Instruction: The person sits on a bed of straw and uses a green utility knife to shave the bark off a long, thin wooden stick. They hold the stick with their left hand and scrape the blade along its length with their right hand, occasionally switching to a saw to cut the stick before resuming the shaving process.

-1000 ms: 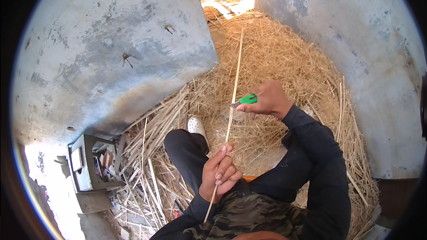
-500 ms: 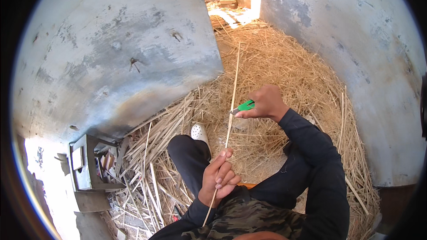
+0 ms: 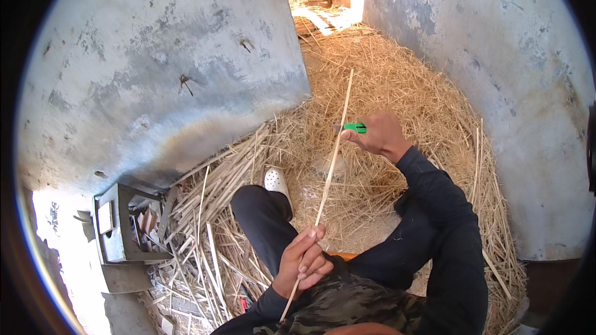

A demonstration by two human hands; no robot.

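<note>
A long, thin, pale strip that looks like split bamboo (image 3: 333, 170) slants up and away from my lap. Its near part is gripped by my left hand (image 3: 303, 262), with the fingers wrapped round it and a short tail sticking out below the fist. My right hand (image 3: 380, 135) is closed on a green-handled utility knife (image 3: 355, 128), farther out along the strip. The knife's blade end lies at the strip, and the right thumb is beside it; whether the edge cuts in is too small to tell.
Straw-like shavings (image 3: 410, 93) cover the floor ahead and to the right. Loose split strips (image 3: 211, 236) are heaped at left, near a wooden box-like stand (image 3: 127, 229). Worn walls (image 3: 186, 56) rise on both sides. A white clog (image 3: 277, 181) is on my left foot.
My right hand and the knife have moved farther out along the strip and slightly right. The strip's far end has swung right. My left hand keeps its grip, slightly lower.
</note>
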